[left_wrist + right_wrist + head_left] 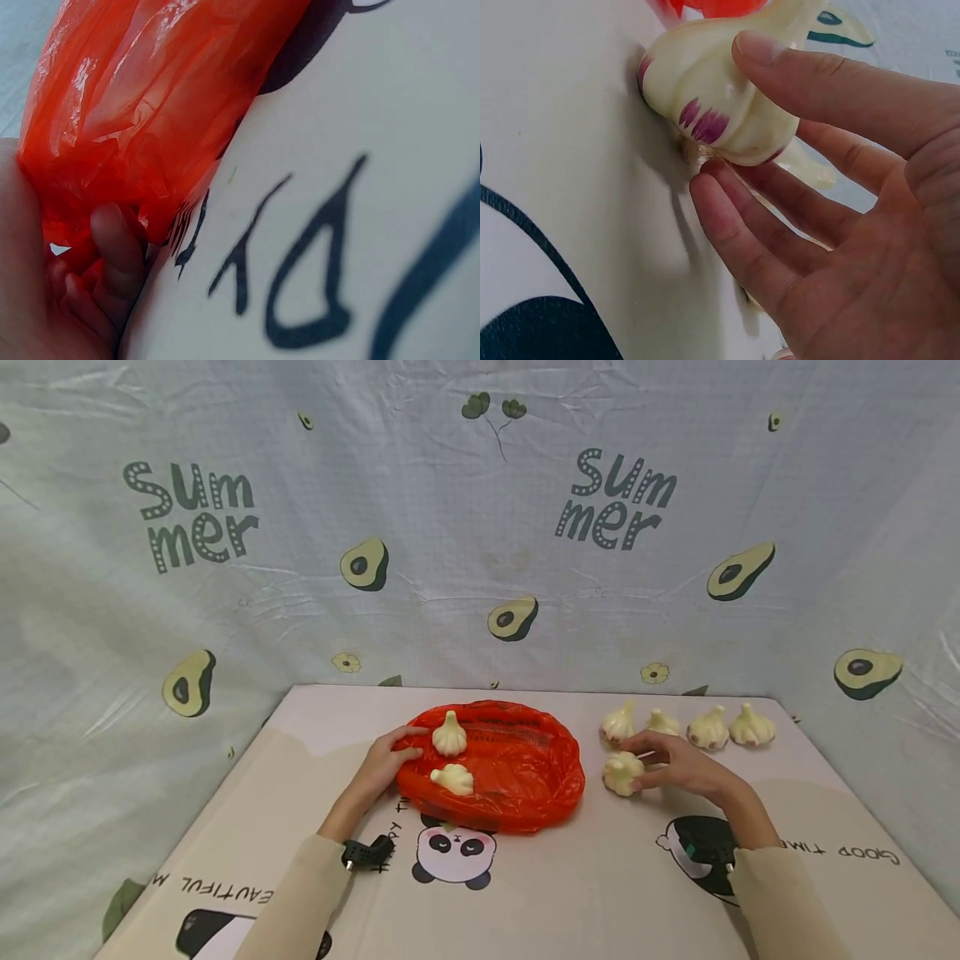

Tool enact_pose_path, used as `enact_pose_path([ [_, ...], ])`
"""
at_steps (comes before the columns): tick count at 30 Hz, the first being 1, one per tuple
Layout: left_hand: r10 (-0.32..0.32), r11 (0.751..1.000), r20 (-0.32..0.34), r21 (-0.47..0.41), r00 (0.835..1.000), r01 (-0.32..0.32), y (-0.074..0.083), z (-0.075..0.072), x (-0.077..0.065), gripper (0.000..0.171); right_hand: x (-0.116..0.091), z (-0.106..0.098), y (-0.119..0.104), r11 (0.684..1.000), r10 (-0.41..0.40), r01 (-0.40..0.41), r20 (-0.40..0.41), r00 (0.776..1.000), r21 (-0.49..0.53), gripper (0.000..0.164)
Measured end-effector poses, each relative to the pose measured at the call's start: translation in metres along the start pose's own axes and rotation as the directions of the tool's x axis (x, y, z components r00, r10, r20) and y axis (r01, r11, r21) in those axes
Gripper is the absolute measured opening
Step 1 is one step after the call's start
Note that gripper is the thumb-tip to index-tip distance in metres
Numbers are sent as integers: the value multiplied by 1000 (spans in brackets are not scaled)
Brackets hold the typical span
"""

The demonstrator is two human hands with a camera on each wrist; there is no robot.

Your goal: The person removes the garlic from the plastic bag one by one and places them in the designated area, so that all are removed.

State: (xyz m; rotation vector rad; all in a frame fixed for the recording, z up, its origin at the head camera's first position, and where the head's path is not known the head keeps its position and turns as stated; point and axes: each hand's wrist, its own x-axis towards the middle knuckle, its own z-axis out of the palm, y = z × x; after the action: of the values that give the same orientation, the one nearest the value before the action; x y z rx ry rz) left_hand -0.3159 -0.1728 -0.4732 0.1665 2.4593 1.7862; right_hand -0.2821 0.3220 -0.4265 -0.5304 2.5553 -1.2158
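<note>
A red plastic bag [517,814] lies spread wide, its rim rolled into a ring. Two garlic bulbs are inside it: one upright bulb [449,735] toward the back left, and another bulb [453,778] on its side in front. My left hand [386,764] grips the bag's left rim, thumb inside; the left wrist view shows fingers [120,240] curled against the red plastic. Right of the bag, my right hand [671,766] pinches a garlic bulb [622,774] between thumb and fingers. Close up, this bulb [712,90] has purple streaks and sits right over the tabletop.
Behind my right hand several more garlic bulbs stand in a row, among them a left one [618,723] and a right one [752,725]. The white table [570,893] carries panda prints and lettering. A printed curtain [435,635] hangs along its back edge.
</note>
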Motion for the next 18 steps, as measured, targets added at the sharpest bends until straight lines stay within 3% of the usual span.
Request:
enact_pose_path([
  [18,-9,1000,4,12,1000,9,0,0,0,45,-8,-10,-12,1000,-20,20,-20,1000,-11,52],
])
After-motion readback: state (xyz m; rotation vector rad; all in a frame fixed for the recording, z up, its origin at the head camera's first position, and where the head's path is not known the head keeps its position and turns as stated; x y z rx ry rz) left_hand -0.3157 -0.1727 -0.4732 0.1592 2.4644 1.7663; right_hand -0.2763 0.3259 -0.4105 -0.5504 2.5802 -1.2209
